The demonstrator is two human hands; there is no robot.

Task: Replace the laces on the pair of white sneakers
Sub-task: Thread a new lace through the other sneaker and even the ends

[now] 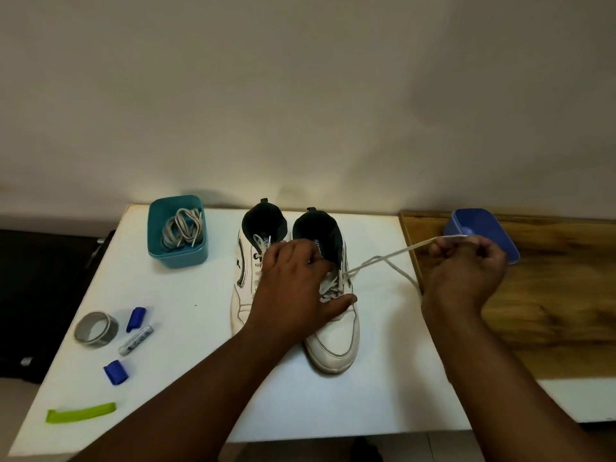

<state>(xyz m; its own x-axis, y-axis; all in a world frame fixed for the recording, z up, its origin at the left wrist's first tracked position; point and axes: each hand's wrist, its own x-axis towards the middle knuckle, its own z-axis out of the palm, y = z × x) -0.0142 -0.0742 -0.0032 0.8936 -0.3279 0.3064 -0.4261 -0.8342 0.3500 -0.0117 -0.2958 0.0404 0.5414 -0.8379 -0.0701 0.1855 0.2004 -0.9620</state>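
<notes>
Two white sneakers stand side by side on the white table [186, 328], toes toward me. My left hand [296, 285] lies over the right sneaker [336, 341], thumb along its lacing and fingers at the tongue. My right hand [466, 271] pinches the sneaker's whitish lace [376, 260] and holds it stretched out to the right, above the table. The left sneaker [248, 271] still carries its lace and is partly hidden by my left hand. A teal box [156, 248] at the back left holds a bundle of grey laces [183, 228].
A blue box [500, 235] sits on the wooden surface [550, 295] right of the table, just behind my right hand. At the left front lie a roll of grey tape [96, 328], a marker [135, 340], two blue caps and a green strip [80, 411].
</notes>
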